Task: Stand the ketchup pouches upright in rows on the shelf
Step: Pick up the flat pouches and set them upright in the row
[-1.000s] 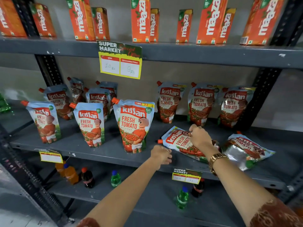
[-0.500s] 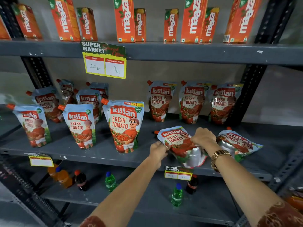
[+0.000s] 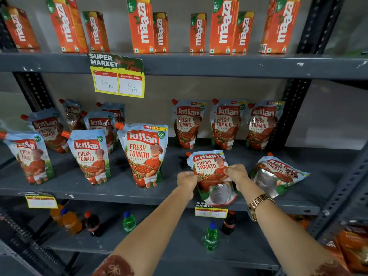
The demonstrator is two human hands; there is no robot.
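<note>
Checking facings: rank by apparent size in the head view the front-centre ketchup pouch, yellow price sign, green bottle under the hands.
1. front-centre ketchup pouch, though nearness enlarges it
2. yellow price sign, close behind
3. green bottle

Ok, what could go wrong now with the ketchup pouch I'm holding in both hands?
1. The held ketchup pouch is tilted, its silver base past the shelf edge; if the left hand or right hand slips, it may drop onto the green bottle below.
2. The lying pouch sits close beside; a right-hand swing could nudge it.
</note>
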